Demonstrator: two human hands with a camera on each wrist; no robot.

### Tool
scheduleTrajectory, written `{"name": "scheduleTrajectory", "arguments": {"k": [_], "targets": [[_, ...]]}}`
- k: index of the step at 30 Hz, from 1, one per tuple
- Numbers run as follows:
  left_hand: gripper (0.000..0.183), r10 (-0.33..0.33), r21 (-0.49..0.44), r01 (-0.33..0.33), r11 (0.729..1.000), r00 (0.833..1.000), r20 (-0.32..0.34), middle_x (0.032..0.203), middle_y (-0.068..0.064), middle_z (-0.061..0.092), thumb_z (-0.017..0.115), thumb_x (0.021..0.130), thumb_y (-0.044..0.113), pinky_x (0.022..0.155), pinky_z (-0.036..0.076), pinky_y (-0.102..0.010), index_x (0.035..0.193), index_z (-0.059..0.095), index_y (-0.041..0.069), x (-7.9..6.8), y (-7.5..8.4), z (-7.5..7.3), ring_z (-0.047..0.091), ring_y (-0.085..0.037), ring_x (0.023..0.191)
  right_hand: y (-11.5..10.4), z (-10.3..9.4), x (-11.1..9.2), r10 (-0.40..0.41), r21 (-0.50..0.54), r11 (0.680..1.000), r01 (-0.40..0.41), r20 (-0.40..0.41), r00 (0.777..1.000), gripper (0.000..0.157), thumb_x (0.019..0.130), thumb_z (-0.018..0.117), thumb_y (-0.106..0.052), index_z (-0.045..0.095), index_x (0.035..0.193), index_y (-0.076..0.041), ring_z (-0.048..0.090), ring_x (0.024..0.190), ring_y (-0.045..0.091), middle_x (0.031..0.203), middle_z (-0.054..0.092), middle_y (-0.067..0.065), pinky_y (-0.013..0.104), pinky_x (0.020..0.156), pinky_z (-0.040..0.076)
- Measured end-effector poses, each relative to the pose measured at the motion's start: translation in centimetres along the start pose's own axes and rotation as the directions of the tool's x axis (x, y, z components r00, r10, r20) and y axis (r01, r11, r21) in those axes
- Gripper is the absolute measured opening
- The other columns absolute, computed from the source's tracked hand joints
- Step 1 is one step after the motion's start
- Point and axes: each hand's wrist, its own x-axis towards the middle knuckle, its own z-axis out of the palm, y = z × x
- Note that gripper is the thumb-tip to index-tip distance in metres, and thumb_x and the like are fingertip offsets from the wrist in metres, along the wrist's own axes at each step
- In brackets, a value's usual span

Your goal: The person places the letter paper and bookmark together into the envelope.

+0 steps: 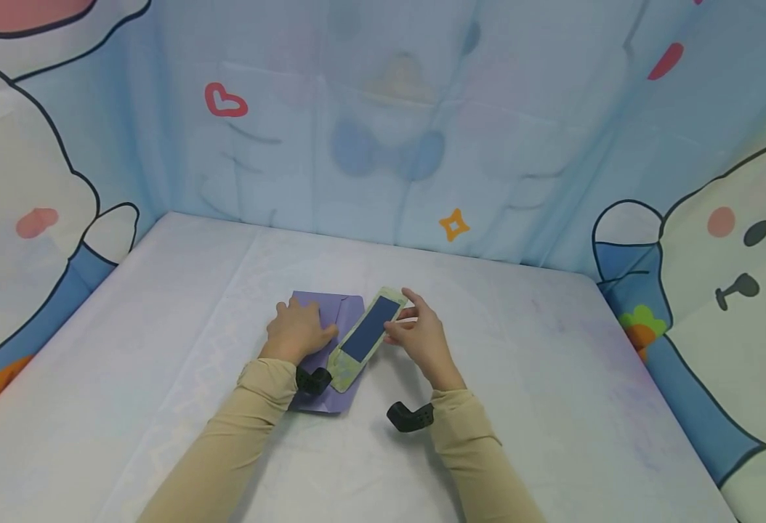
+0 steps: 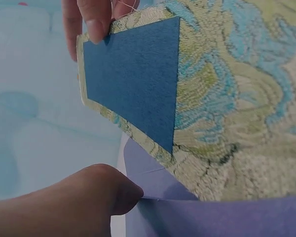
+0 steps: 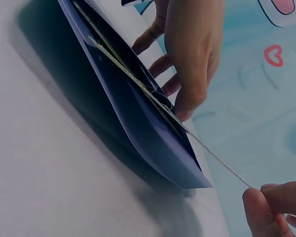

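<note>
A purple envelope (image 1: 327, 403) lies at mid-table, its open side gaping in the right wrist view. My left hand (image 1: 298, 330) grips it from above, with the thumb (image 2: 126, 190) at the edge of the opening. A long, thin brocade-patterned card (image 2: 246, 98), yellow-green and light blue with a dark blue panel (image 1: 370, 330), slants over the envelope's right part. My right hand (image 1: 420, 340) pinches its upper end between thumb and fingers. Seen edge-on in the right wrist view, the card runs along the envelope's mouth (image 3: 133, 118). More pale edges show inside the envelope.
A white cloth covers the table (image 1: 553, 407). Behind and beside it hangs a light blue curtain (image 1: 383, 87) printed with cartoon animals. A black wrist mount (image 1: 410, 418) sticks out at the right cuff, another (image 1: 313, 380) at the left cuff over the envelope.
</note>
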Motion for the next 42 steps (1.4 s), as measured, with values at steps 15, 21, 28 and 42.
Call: {"name": "scheduleTrajectory", "arguments": {"k": [15, 21, 28, 42], "targets": [[0.06, 0.018, 0.014, -0.018, 1.0, 0.999, -0.034, 0.135, -0.027, 0.042, 0.054, 0.087, 0.044, 0.083, 0.047, -0.058, 0.133, 0.052, 0.006, -0.5, 0.4, -0.3, 0.04, -0.044, 0.123, 0.3, 1.2, -0.3, -0.013, -0.064, 0.998, 0.017, 0.056, 0.998, 0.082, 0.083, 0.069, -0.002, 0.025, 0.151, -0.016, 0.066, 0.081, 0.013, 0.112, 0.052, 0.014, 0.029, 0.07, 0.057], [0.06, 0.021, 0.009, -0.021, 1.0, 0.999, -0.03, 0.137, -0.026, 0.041, 0.054, 0.087, 0.044, 0.084, 0.046, -0.059, 0.133, 0.052, 0.006, -0.5, 0.3, -0.3, 0.039, -0.044, 0.124, 0.4, 1.5, -0.3, -0.008, -0.074, 0.997, 0.013, 0.065, 0.998, 0.083, 0.083, 0.069, -0.002, 0.023, 0.152, -0.013, 0.065, 0.08, 0.012, 0.113, 0.052, 0.014, 0.027, 0.07, 0.057], [0.06, 0.023, 0.013, -0.023, 1.0, 0.999, -0.035, 0.138, -0.027, 0.039, 0.054, 0.088, 0.046, 0.084, 0.047, -0.059, 0.134, 0.051, 0.006, -0.5, 0.2, -0.3, 0.038, -0.044, 0.124, 0.5, 2.4, -0.4, -0.02, -0.102, 0.994, 0.028, 0.078, 0.997, 0.08, 0.084, 0.068, -0.001, 0.025, 0.151, -0.009, 0.066, 0.08, 0.014, 0.113, 0.055, 0.016, 0.027, 0.069, 0.056], [0.06, 0.021, 0.013, -0.02, 1.0, 0.999, -0.047, 0.135, -0.027, 0.042, 0.053, 0.089, 0.047, 0.084, 0.047, -0.059, 0.133, 0.052, 0.005, -0.5, 0.1, -0.1, 0.04, -0.044, 0.123, 0.7, 3.5, -0.7, -0.044, -0.186, 0.981, 0.057, 0.076, 0.996, 0.073, 0.085, 0.066, -0.005, 0.029, 0.148, -0.003, 0.07, 0.08, 0.016, 0.118, 0.06, 0.016, 0.029, 0.072, 0.055]]}}
